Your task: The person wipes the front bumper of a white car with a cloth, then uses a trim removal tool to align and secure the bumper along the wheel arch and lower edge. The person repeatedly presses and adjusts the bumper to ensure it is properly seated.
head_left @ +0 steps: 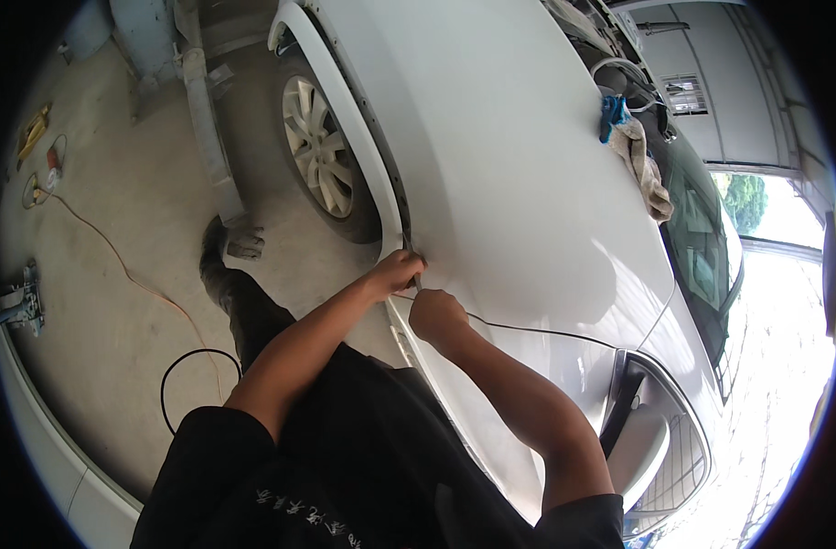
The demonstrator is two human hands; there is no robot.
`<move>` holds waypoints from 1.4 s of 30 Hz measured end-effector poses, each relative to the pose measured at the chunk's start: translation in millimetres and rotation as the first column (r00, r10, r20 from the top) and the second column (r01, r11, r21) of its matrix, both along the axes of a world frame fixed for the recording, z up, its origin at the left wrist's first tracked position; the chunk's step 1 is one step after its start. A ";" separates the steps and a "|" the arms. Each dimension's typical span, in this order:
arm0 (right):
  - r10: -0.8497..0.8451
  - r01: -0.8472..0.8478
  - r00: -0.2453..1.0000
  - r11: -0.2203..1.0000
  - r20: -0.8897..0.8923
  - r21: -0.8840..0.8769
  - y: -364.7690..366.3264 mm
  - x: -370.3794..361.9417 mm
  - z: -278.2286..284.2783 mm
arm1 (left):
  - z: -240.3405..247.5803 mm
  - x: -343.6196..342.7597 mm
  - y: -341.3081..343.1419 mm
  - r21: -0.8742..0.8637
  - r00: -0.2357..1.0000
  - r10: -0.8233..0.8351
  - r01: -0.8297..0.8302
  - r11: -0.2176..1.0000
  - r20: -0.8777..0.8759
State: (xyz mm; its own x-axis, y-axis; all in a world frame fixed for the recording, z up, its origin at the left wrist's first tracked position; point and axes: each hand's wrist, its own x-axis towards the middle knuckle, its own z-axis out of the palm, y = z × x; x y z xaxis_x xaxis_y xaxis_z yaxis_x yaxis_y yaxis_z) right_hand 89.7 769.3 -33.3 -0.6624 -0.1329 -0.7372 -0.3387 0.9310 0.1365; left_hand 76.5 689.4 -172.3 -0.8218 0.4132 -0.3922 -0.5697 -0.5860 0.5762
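Note:
Both my hands are at the lower rear of a silver-white car fender (491,165), where the wheel-arch trim (368,151) meets the body. A dark gap runs along between trim and fender. My left hand (397,274) is closed around a thin metal tool (417,280), whose narrow end reaches toward the gap. Just to the right and nearer, my right hand (438,316) is closed in a fist at the tool's other end. My fingers hide most of the tool, so its exact kind is unclear. Beyond the trim sits the wheel (319,146) with silver spokes.
A metal lift arm (208,137) stretches over the concrete floor by my boot (215,252). An orange cord (130,274) and a black hose (166,375) lie at left. Work gloves (637,160) rest by the windshield (697,238). A door mirror (639,453) juts out at lower right.

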 end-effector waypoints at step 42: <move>-0.112 0.035 0.974 0.934 -0.196 -0.357 0.9 2.4 -8.2 | 25.3 -49.7 -71.5 -0.678 0.978 0.210 -0.159 0.718 -0.007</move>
